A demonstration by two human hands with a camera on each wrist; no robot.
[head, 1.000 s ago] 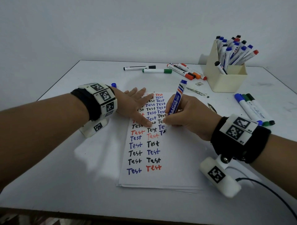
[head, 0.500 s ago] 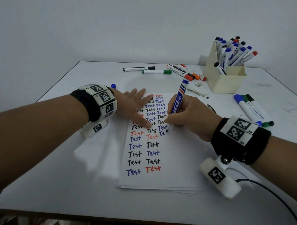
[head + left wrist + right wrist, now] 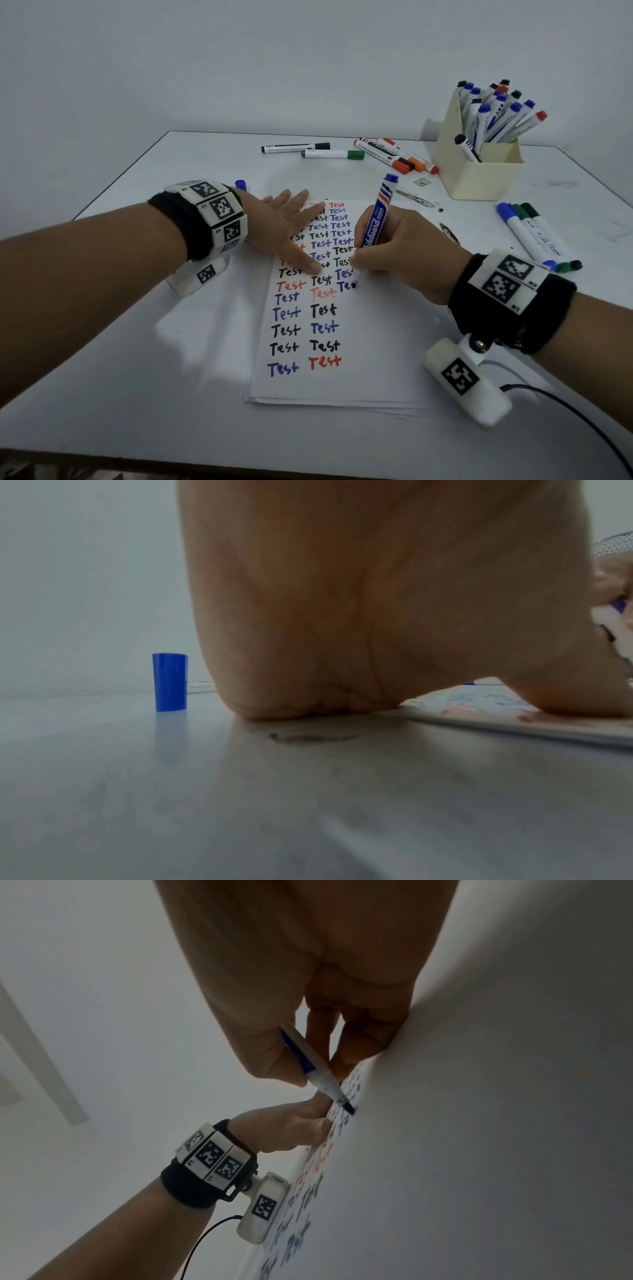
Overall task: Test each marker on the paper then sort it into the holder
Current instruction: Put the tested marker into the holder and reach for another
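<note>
- now we hold the blue marker (image 3: 375, 222) in our right hand (image 3: 400, 253), thumb and fingers pinched round the lower barrel close to the nib, its tip touching the paper (image 3: 359, 342) partway through a blue "test" in the third column.
- likely it is light and stiff, a smooth plastic tube; we judge that a grip low on the barrel gives control for writing, while a hold nearer the middle would suit dropping it into the holder (image 3: 479, 178).
- its cap (image 3: 170, 682) stands upright on the table (image 3: 171, 377) just beyond our left wrist; we judge it should go back on before sorting.
- our left hand (image 3: 287, 233) lies flat, fingers straight and spread, pressing the paper's upper left so the thin sheets do not slide.
- our right wrist is low over the sheet, the marker tilted with its blue end away from us.
- loose markers (image 3: 394, 154) lie near the holder, which stands at the far right already crowded.
</note>
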